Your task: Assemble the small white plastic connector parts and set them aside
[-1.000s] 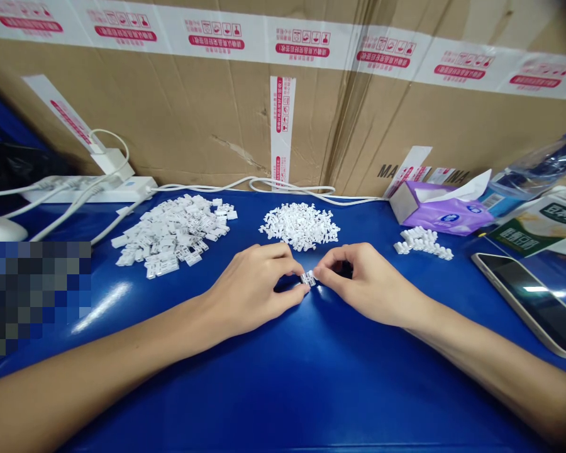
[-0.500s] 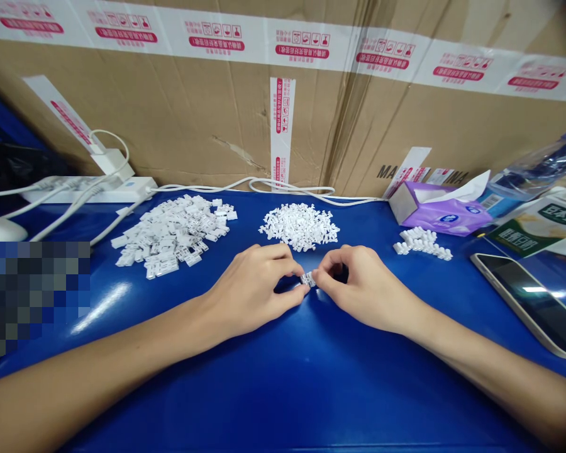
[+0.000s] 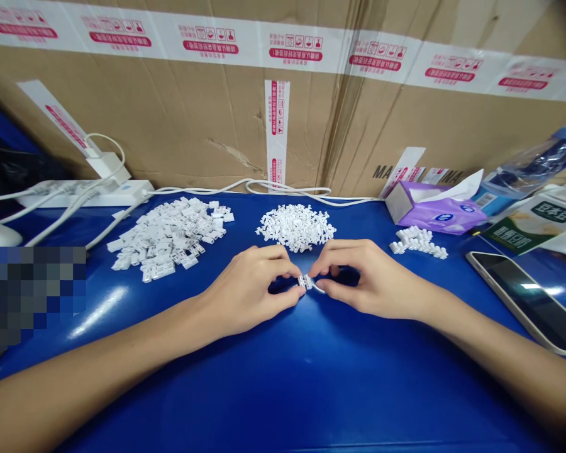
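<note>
My left grip (image 3: 248, 290) and right grip (image 3: 372, 280) are both closed, pinching a small white plastic piece (image 3: 305, 282) between them over the blue surface (image 3: 283, 390). Just ahead of my hands sits a heap of white bits (image 3: 295, 227). To its left lies a wider pile of flat white clips (image 3: 167, 238) with dark markings. To its right are a short cluster of white parts (image 3: 417, 242), a tissue box (image 3: 436, 211) and a phone (image 3: 526, 302).
</note>
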A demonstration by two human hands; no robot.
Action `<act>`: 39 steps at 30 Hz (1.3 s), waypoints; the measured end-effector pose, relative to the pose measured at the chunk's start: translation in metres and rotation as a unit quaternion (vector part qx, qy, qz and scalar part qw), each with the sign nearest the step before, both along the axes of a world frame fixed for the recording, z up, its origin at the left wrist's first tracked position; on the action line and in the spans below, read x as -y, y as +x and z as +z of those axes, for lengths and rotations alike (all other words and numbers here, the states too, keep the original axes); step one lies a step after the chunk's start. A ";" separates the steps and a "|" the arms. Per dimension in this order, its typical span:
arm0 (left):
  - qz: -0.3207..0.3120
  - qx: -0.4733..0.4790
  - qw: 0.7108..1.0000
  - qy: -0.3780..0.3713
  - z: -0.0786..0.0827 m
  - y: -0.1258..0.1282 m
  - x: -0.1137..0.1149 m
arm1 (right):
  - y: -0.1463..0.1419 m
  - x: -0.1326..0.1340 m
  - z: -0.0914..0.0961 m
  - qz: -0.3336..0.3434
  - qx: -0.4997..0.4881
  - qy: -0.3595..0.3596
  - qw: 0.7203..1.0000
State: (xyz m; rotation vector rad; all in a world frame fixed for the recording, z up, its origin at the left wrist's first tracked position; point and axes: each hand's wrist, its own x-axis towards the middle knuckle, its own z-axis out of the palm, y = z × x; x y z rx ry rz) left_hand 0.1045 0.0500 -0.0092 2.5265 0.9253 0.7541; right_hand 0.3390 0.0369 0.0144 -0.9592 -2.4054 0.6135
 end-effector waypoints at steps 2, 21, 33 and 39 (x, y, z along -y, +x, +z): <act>0.002 -0.003 1.000 -0.005 0.001 0.000 0.000 | 0.000 0.000 -0.001 0.017 0.008 0.004 1.000; 0.005 -0.011 1.000 -0.018 0.003 0.001 0.001 | 0.008 0.001 0.011 0.027 0.060 0.002 0.998; 0.027 -0.017 0.999 -0.025 0.003 0.002 0.000 | 0.031 -0.005 0.018 0.020 0.129 -0.069 0.989; 0.044 -0.025 0.998 -0.026 0.001 0.003 -0.001 | 0.024 -0.001 0.016 0.042 0.109 -0.069 0.991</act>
